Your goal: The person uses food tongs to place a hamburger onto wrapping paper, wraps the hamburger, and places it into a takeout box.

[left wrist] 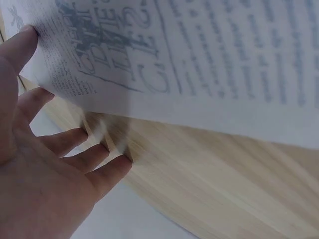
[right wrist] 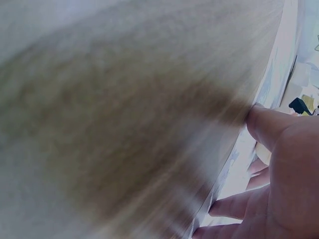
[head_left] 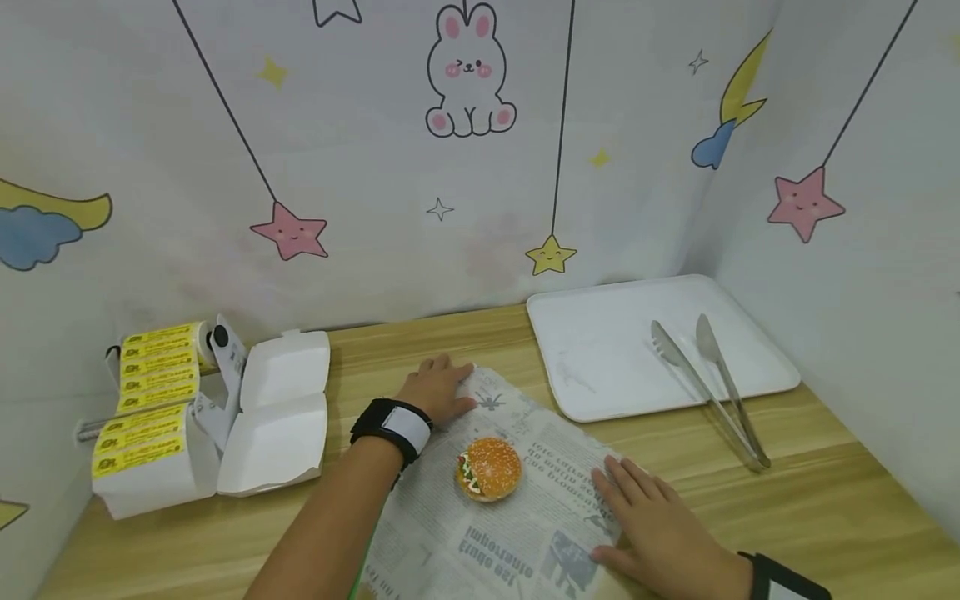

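Note:
A small burger (head_left: 489, 469) with a sesame bun and green filling sits on a sheet of newsprint-patterned wrapping paper (head_left: 487, 542). My left hand (head_left: 437, 392) is at the far left corner of the sheet, its thumb (left wrist: 25, 45) over the paper edge. Its other fingers (left wrist: 107, 174) spread down at the wooden tabletop. On the opposite side, my right hand (head_left: 656, 521) lies along the paper's right edge with fingers extended. The right wrist view shows its thumb (right wrist: 269, 124) right at the sheet's border. Both wrists wear dark bands.
At the back right, metal tongs (head_left: 712, 392) lean over the front rim of a white tray (head_left: 600, 383). An unfolded white box (head_left: 281, 417) stands on the left, beside a dispenser holding a roll of yellow labels (head_left: 153, 367). Patterned walls (head_left: 375, 150) enclose the table.

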### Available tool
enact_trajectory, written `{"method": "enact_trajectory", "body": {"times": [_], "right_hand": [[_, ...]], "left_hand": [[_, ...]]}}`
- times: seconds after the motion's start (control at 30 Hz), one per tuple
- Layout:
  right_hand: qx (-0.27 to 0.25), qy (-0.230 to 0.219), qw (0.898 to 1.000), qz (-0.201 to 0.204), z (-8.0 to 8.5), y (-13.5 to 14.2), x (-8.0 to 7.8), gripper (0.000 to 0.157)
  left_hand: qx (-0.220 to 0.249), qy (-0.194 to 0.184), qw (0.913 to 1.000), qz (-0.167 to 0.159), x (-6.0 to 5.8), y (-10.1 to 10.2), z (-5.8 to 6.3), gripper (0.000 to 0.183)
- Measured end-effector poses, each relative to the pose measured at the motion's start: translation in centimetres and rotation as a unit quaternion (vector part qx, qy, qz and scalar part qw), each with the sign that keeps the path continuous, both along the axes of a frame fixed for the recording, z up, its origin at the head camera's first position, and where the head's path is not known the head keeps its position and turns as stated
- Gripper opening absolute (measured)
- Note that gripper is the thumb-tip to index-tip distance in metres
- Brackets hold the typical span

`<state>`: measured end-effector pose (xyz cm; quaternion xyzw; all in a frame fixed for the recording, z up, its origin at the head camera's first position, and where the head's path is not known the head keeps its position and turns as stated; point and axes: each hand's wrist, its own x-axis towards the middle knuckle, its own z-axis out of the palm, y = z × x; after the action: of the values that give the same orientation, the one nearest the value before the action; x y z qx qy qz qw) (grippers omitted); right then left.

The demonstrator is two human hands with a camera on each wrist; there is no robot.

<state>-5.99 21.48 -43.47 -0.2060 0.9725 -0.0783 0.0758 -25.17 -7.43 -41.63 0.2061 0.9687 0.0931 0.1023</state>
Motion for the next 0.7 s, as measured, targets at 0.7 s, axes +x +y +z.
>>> {"method": "enact_trajectory", "body": {"times": [0.7], "right_hand": [[-0.008, 0.034, 0.999, 0.000, 0.0, -0.1, 0.2, 0.091]], "left_hand": [[0.322, -0.064, 0.9446, -0.016, 1.0, -1.2, 2.3, 0.048]]}}
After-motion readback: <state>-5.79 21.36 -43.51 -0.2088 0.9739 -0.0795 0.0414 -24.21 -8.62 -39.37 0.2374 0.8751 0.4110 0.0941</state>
